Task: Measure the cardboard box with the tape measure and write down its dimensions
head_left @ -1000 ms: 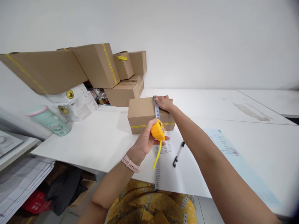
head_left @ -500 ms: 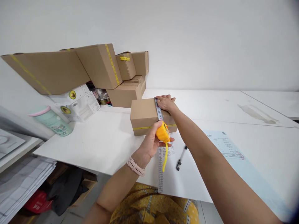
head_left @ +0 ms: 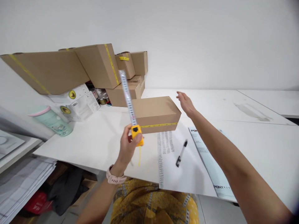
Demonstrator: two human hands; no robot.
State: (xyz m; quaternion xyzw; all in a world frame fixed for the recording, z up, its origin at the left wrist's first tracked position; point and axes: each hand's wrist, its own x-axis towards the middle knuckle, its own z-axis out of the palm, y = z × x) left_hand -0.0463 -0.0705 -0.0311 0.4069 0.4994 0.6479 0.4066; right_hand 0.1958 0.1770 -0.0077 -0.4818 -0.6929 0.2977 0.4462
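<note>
My left hand [head_left: 127,146] grips a yellow tape measure [head_left: 136,134] above the table's front edge. Its white blade [head_left: 127,96] sticks up and away, free in the air, in front of a small cardboard box [head_left: 156,113] with a yellow tape band. My right hand [head_left: 185,102] hovers just right of the box's far corner, fingers apart, holding nothing and off the box. A printed sheet [head_left: 166,152] and a black pen [head_left: 181,153] lie on the white table [head_left: 93,140] below the box.
Several taped cardboard boxes [head_left: 93,67] are stacked at the back left over white avocado-print cartons [head_left: 77,102]. A mint cup with a pink lid [head_left: 50,119] lies at the left. A light blue document [head_left: 210,155] lies under my right arm. Paper stacks sit lower left.
My right hand let go of the blade's end and lifted off the box. My left hand swung the tape measure left and upward, blade now in the air. The box sits turned and shifted right.
</note>
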